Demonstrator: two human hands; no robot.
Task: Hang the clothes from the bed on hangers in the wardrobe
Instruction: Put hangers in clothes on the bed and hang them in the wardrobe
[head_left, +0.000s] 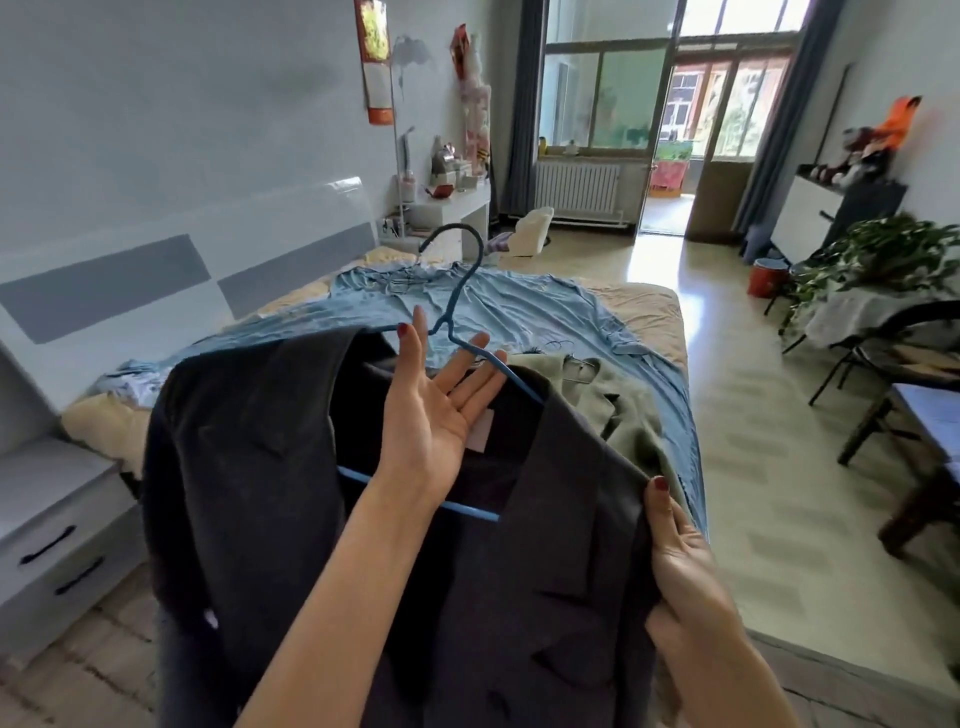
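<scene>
Head view: a dark grey jacket (270, 467) is draped over a blue hanger (457, 312), held up in the near middle above the foot of the bed (644, 306). The left hand (431, 410) lies spread, palm up, inside the collar under the hanger's neck, fingers straight and propping the wire, not curled round it. The right hand (680, 561) pinches the jacket's right front edge, thumb on top. The right shoulder looks only partly seated on the hanger arm, so the likely slip is that side sliding off, or the hanger tipping off the open palm if the right hand tugs. On the bed beyond lie a blue garment (519, 306) and an olive jacket (623, 410) with a metal hanger (579, 369) resting on it. No wardrobe is in view.
</scene>
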